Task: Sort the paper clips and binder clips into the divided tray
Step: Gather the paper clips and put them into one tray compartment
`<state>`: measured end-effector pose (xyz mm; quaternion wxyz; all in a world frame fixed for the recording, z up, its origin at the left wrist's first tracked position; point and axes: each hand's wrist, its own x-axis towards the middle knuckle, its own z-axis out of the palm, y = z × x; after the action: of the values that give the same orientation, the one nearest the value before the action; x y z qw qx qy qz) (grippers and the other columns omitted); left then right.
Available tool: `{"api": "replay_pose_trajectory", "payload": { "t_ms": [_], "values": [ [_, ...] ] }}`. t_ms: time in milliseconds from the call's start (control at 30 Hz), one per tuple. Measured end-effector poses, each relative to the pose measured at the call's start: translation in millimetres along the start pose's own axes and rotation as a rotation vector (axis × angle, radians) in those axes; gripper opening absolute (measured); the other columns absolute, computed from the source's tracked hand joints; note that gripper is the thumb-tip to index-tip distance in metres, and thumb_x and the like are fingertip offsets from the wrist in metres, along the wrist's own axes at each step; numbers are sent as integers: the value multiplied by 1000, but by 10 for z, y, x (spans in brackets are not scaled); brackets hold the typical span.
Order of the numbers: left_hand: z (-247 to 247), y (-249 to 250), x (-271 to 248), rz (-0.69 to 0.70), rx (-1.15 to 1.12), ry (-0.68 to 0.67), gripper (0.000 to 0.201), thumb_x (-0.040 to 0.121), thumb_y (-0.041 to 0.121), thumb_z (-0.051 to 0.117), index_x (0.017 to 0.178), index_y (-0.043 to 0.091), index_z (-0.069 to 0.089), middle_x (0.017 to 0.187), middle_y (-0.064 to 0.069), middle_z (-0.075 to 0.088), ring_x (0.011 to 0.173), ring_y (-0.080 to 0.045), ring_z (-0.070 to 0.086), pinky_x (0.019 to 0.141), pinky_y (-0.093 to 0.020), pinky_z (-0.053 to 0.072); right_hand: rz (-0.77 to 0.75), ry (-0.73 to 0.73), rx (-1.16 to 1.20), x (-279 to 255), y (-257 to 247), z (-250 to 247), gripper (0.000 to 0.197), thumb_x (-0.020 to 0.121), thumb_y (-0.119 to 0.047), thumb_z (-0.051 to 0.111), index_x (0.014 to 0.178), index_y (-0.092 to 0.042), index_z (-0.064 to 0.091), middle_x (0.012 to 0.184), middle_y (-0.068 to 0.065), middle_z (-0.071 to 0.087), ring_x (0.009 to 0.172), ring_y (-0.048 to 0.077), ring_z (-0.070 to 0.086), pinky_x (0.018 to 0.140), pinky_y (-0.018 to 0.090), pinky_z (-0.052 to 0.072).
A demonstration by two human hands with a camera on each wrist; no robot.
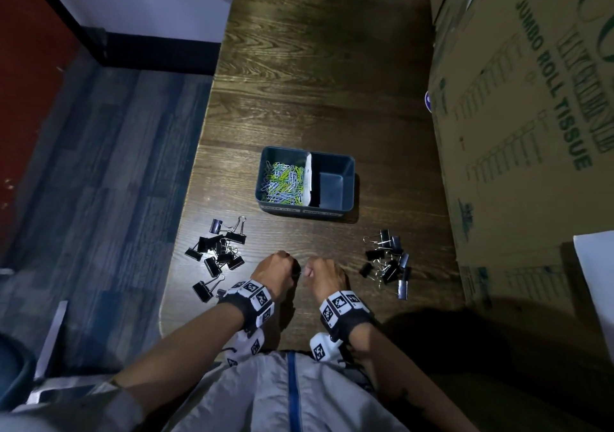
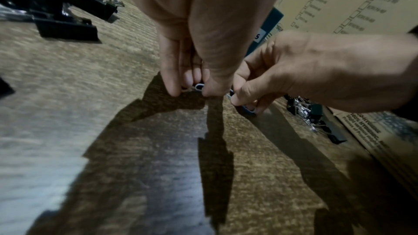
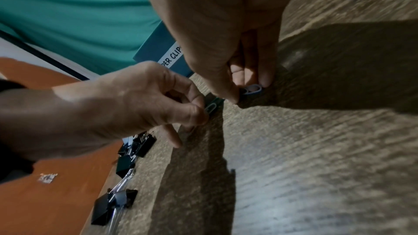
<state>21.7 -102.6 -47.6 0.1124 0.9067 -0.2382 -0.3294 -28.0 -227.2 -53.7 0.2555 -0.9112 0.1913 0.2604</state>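
Observation:
Both hands are low over the wooden table, in front of the dark blue divided tray (image 1: 347, 165). My left hand (image 1: 282, 267) pinches a pale blue paper clip (image 2: 199, 86) between thumb and fingertips against the table. My right hand (image 1: 324, 272), close beside it, pinches another pale blue paper clip (image 3: 253, 89). The tray's left compartment holds several coloured paper clips (image 1: 284, 179); its right compartment (image 1: 332, 187) holds nothing. A pile of black binder clips (image 1: 219, 252) lies left of the hands, and a second pile of binder clips (image 1: 388, 262) lies to their right.
A big cardboard box (image 1: 531, 132) marked "jumbo roll tissue" walls the table's right side. The table's left edge (image 1: 186, 219) drops to a blue carpeted floor just beyond the left pile. Bare wood stretches behind the tray. A white sheet (image 1: 594, 265) lies at far right.

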Motion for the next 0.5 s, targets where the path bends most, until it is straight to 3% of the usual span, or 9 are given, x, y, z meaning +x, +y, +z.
{"api": "replay_pose_trajectory", "payload": {
  "t_ms": [167, 267, 333, 400, 500],
  "values": [
    [41, -83, -69, -16, -37, -21, 13, 78, 16, 64, 91, 15, 63, 92, -9, 66, 84, -28, 64, 72, -31, 50, 12, 44, 66, -27, 67, -18, 15, 81, -14, 57, 84, -24, 68, 83, -4, 72, 81, 24, 68, 71, 28, 52],
    [-22, -173, -147, -119, -166, -27, 3, 73, 20, 67, 76, 19, 66, 74, 3, 65, 74, -19, 64, 64, -23, 51, 23, 39, 129, 9, 85, -191, 21, 84, -11, 62, 87, -26, 76, 86, -9, 74, 81, 13, 67, 69, 18, 43],
    [-65, -311, -182, -165, -264, -6, 8, 70, 18, 70, 65, 21, 64, 66, 6, 66, 67, -14, 66, 63, -23, 55, -31, 76, 204, 66, 9, -373, 19, 85, -7, 66, 85, -22, 77, 86, -6, 74, 77, 10, 64, 67, 18, 40],
    [-138, -464, -215, -168, -329, 14, 12, 67, 20, 71, 60, 23, 61, 63, 6, 67, 63, -11, 66, 66, -27, 58, -102, 157, 271, 140, -139, -579, 15, 86, -5, 68, 85, -18, 75, 85, -4, 73, 77, 10, 66, 63, 19, 45],
    [-255, -646, -187, -125, -368, 105, 18, 65, 12, 68, 56, 25, 60, 59, 5, 67, 59, -13, 66, 65, -32, 57, -248, 292, 349, 317, -456, -865, 11, 86, -1, 68, 86, -11, 72, 81, 1, 71, 76, 12, 68, 68, 22, 55]
  ]
}}
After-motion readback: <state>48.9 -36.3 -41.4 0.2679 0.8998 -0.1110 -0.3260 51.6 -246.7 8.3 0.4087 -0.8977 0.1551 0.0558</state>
